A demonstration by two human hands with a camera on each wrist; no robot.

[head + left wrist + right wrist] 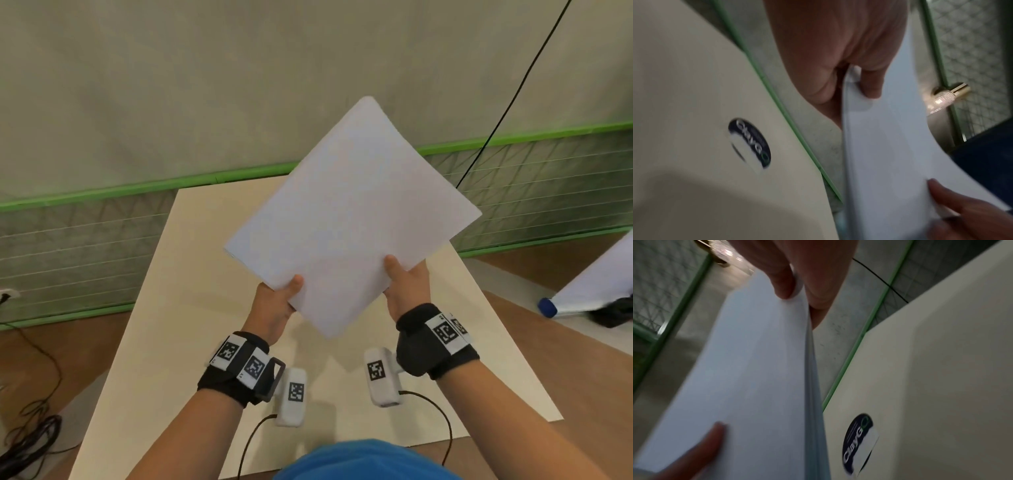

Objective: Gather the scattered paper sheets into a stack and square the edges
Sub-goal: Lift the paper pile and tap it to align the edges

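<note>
Hands raised above table (164,308): left hand (274,303) and right hand (409,284) each pinch paper stack (352,219), thumbs on top.

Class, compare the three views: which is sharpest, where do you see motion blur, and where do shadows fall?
Head view: sharpest, though its wide lens bends the green rail; soft arm shadows lie on the table below the stack. Left wrist view: blurred, a broad shadow on the table at lower left. Right wrist view: blurred too, smearing the sticker.
</note>
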